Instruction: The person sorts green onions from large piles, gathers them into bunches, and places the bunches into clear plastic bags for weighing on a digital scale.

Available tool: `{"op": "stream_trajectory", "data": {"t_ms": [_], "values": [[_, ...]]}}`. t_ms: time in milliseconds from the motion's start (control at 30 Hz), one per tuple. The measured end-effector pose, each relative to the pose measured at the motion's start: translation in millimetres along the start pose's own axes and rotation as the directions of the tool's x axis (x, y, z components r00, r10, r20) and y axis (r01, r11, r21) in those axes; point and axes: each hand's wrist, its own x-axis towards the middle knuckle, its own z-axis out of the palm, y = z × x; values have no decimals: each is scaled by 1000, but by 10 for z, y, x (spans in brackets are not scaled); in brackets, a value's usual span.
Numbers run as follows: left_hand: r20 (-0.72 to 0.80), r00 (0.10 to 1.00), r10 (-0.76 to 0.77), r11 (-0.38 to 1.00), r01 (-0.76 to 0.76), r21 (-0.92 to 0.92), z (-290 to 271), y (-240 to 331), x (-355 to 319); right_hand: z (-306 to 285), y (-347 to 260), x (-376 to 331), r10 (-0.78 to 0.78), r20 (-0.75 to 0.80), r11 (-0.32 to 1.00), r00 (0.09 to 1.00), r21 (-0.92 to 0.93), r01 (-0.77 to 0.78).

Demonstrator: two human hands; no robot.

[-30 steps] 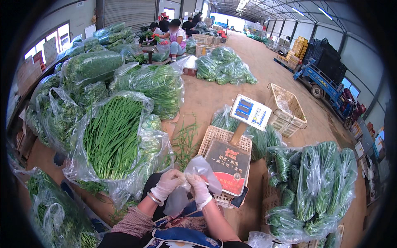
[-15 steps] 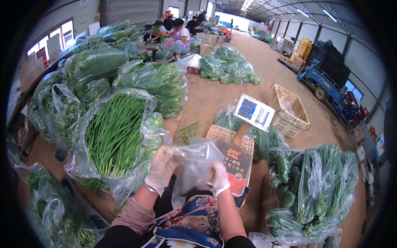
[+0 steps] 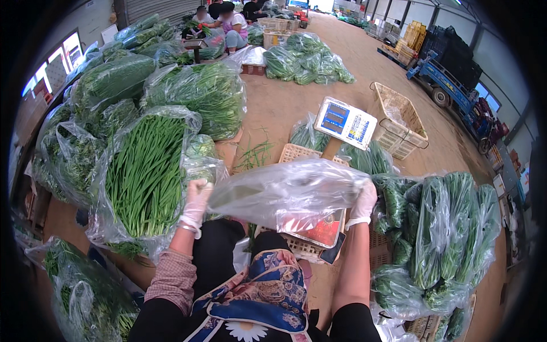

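Observation:
A clear plastic bag is stretched wide between my two gloved hands, above the scale. My left hand is closed on one end of it, beside the open bag of long green garlic chives. At the other end my right hand grips the plastic, close to the bagged greens on the right. Beneath the bag, the scale's platform with a red and dark cover is partly hidden. Its white display panel rises on a post behind the bag.
Bagged greens are piled on the left, and more bagged greens stand at the right. A cream plastic crate sits beyond the scale. Farther off are another heap of bagged vegetables, seated people and a blue cart.
My hands have moved far apart, left hand leftward and right hand rightward. The bag, bunched up before, is now spread out between them. The view has tipped slightly downward.

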Motion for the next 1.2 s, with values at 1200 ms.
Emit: {"op": "stream_trajectory", "data": {"t_ms": [1200], "values": [[-159, 868, 471, 562, -157, 812, -1218, 268, -767, 434, 20, -1045, -70, 687, 636, 723, -528, 563]]}}
